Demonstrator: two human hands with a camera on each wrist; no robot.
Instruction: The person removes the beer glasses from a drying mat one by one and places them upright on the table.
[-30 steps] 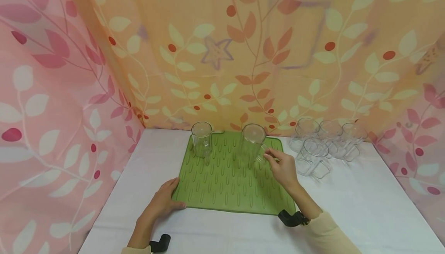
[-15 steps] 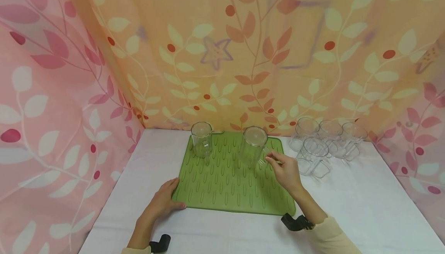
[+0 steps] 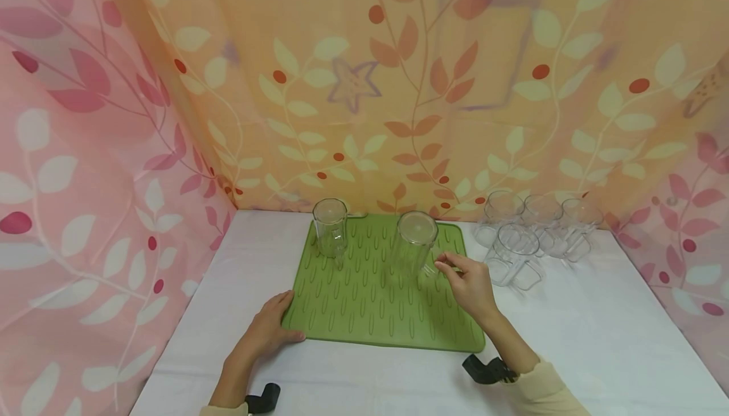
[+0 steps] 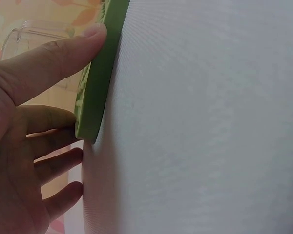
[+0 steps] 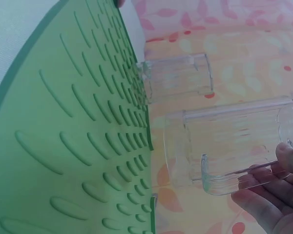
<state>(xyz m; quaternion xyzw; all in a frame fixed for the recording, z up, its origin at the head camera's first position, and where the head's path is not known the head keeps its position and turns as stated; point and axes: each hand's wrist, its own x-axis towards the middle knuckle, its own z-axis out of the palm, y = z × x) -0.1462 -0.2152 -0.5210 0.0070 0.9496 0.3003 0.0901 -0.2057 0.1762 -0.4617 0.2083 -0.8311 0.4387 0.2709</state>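
Observation:
My right hand (image 3: 471, 284) pinches the handle of a clear glass mug (image 3: 414, 246). In the right wrist view the held mug (image 5: 234, 136) hangs apart from the mat; it seems upside down, base upward. Below it lies a green ridged drying mat (image 3: 364, 305). Another clear mug (image 3: 330, 229) stands at the mat's back left. My left hand (image 3: 267, 324) rests at the mat's front left corner. The left wrist view has its thumb (image 4: 53, 61) against the mat's edge (image 4: 105, 73), and its fingers, fairly straight, touch around the corner.
Several clear mugs (image 3: 517, 248) stand close together on the white cloth at the back right. A patterned orange curtain (image 3: 353, 112) closes off the back, and pink cloth (image 3: 74, 213) hangs on the left. The table has a white cloth (image 3: 364, 384).
My right hand and the held mug have moved slightly toward the person and a little to the right. The left hand and the other mugs stay put.

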